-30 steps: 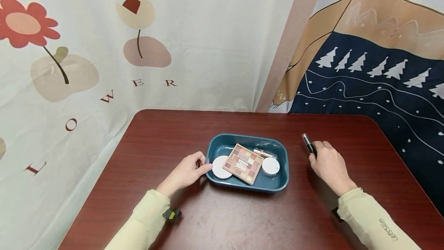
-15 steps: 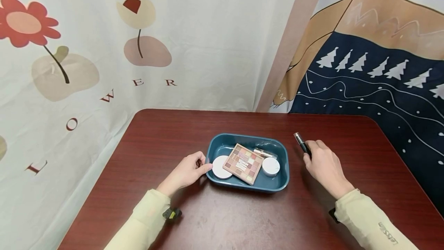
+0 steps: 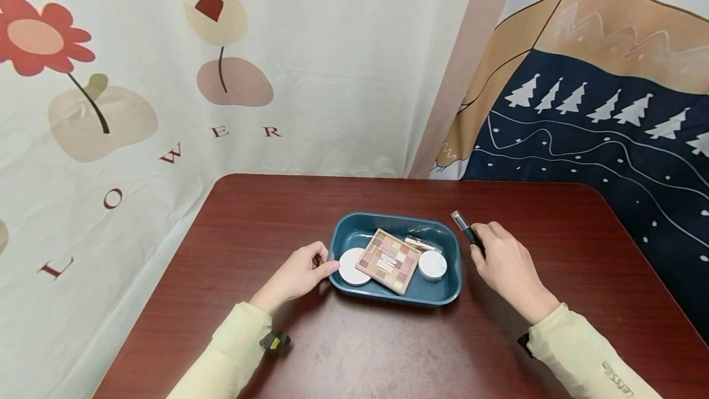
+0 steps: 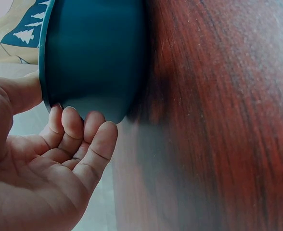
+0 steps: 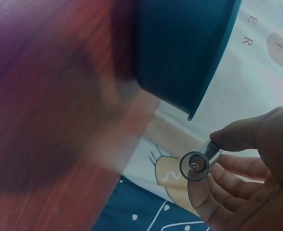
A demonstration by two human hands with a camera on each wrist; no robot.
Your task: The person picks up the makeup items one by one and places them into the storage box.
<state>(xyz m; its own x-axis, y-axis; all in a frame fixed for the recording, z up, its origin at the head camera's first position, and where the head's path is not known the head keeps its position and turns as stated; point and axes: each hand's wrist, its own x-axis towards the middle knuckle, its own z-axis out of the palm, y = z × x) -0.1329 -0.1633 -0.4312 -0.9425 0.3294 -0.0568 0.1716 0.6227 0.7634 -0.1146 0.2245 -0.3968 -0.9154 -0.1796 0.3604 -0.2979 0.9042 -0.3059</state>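
In the head view my left hand [image 3: 296, 273] grips the left end of a blue plastic tray [image 3: 382, 298]. The left wrist view shows the thumb over its rim and curled fingers against the outer wall. My right hand [image 3: 509, 266], just right of the tray, pinches a slim dark cosmetic tube [image 3: 461, 221] with a clear end, tilted away to the left. Its round clear end faces the right wrist camera. Inside the tray an eyeshadow palette [image 3: 389, 261] lies partly over a round white compact [image 3: 350, 268]. A small white jar [image 3: 432, 265] and a shiny tube [image 3: 423, 244] are at the right.
The tray stands on a dark red wooden table [image 3: 266, 214] with rounded far corners. Behind the table hangs a pale curtain [image 3: 343, 79] with flower prints. A navy and tan printed cloth [image 3: 576, 122] hangs at the right.
My right hand has moved left with the dark tube, closer to the tray's right end. The left hand and the tray have stayed put.
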